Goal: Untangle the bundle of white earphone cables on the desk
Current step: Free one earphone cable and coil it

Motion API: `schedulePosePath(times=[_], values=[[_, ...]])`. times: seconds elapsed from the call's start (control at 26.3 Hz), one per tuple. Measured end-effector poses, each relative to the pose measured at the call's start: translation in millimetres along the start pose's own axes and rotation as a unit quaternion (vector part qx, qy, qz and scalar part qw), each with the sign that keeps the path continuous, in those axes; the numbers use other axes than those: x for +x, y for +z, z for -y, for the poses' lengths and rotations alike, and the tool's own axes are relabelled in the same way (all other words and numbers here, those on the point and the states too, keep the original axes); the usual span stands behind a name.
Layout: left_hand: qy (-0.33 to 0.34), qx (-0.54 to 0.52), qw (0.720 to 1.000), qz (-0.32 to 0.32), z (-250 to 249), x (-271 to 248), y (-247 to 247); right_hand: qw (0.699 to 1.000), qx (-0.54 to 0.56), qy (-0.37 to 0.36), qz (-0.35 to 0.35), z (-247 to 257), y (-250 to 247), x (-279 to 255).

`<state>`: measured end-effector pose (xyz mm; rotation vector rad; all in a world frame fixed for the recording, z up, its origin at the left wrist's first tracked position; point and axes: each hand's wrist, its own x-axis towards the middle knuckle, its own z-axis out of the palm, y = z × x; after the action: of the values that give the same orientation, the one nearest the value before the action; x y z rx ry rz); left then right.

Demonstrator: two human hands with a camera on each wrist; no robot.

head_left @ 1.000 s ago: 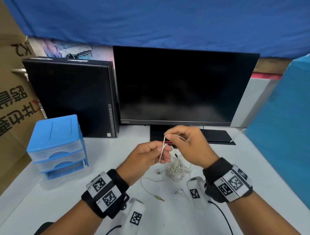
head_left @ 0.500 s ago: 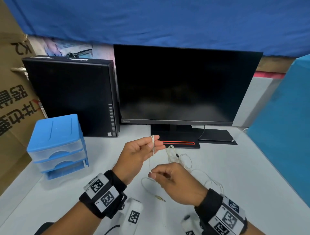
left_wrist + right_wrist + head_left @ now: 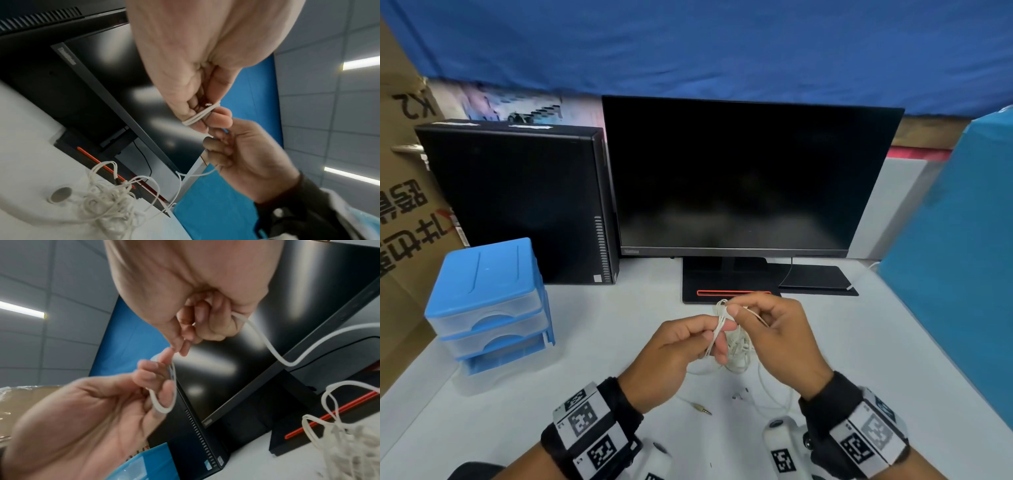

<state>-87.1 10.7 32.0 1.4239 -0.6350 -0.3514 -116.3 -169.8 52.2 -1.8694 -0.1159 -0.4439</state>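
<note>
A tangled bundle of white earphone cable (image 3: 738,349) (image 3: 107,206) (image 3: 353,447) lies on the white desk (image 3: 602,342) between my hands. My left hand (image 3: 681,346) (image 3: 197,104) (image 3: 131,391) pinches a few looped strands of the cable between thumb and fingers, above the bundle. My right hand (image 3: 767,329) (image 3: 222,146) (image 3: 197,327) meets it fingertip to fingertip and grips a strand that trails down to the desk. A gold audio plug (image 3: 702,408) and a small earbud (image 3: 738,396) lie loose near my wrists. A round earbud face (image 3: 60,194) rests beside the bundle.
A black monitor (image 3: 739,178) with its flat stand (image 3: 726,286) sits just behind my hands. A black computer case (image 3: 517,202) and a blue plastic drawer unit (image 3: 486,301) stand to the left. A blue panel (image 3: 962,257) borders the right; a cardboard box (image 3: 400,212) is far left.
My right hand has come back up and forward from near the desk's front to meet the left hand. Both now hold cable strands together above the bundle.
</note>
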Motion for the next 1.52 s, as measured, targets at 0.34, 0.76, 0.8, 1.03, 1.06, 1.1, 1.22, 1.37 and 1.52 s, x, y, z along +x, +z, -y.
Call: schedulePosePath(times=[0.34,0.76,0.8,1.03,1.06,1.1,1.22,1.37,1.52], values=[[-0.007,-0.185,0.974,-0.129,-17.0,6.2,-17.7,0.966,-0.095,0.045,0.236,-26.3,30.7,-26.1],[-0.012,0.051,0.995,-0.083,13.5,3.6,-13.8,0.974,-0.056,-0.027,0.217,33.2,8.9,-22.4],[-0.008,0.055,0.996,-0.063,12.5,2.1,-10.1,0.982,-0.049,-0.033,0.181,30.7,6.2,-18.4],[-0.006,-0.022,0.999,-0.040,0.1,-1.1,3.9,0.998,-0.039,-0.027,0.028,-5.1,2.1,0.9],[-0.011,-0.052,0.998,-0.043,-2.0,-1.4,5.0,0.999,-0.032,-0.018,0.033,-10.4,5.0,1.2],[-0.016,-0.092,0.995,-0.048,-4.9,-1.6,5.2,0.998,-0.033,-0.006,0.052,-15.7,8.9,0.1],[-0.025,-0.206,0.975,-0.077,-15.1,1.5,-2.0,0.983,-0.076,0.050,0.160,-27.4,19.6,-11.4],[0.001,-0.190,0.970,-0.148,-18.6,5.7,-18.4,0.930,-0.118,0.041,0.345,-9.1,29.8,-30.3],[-0.012,-0.107,0.983,-0.146,-9.2,2.3,-14.6,0.919,-0.135,-0.015,0.370,35.5,20.2,-35.0]])
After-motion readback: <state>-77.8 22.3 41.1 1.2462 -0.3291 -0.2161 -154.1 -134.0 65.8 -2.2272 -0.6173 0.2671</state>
